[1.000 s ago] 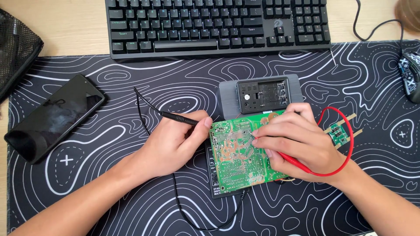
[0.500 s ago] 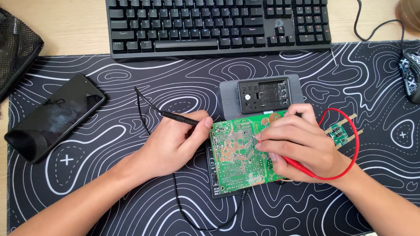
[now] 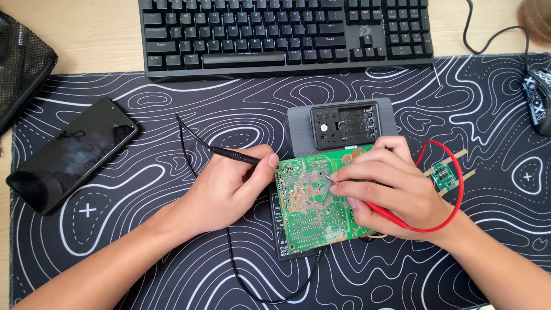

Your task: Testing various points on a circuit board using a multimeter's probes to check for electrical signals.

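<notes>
- Head view: our left hand (image 3: 229, 186) pinches the black probe (image 3: 235, 155) between thumb and forefinger, fingers closed on its shaft, tip hidden at the left edge of the green circuit board (image 3: 310, 201).
- Our right hand (image 3: 390, 186) has its fingers clamped together on the red probe (image 3: 379, 208); its metal tip touches the solder side near the board's middle.
- Board lies tilted over a black meter body (image 3: 281, 235), solder side up, on the patterned desk mat (image 3: 172, 115). A grey tester (image 3: 344, 123) sits just behind it.
- For a clean reading we judge it best to keep both wrists resting on the mat and press each tip squarely on one pad only.
- Risk: a slipping tip could bridge neighbouring joints. Light, steady pressure suits.
- Red lead (image 3: 453, 189) loops near a small green module (image 3: 445, 174); we keep the loop slack so it does not tug the probe.
- Phone (image 3: 72, 155) and keyboard (image 3: 287, 34) lie well apart from the work.
</notes>
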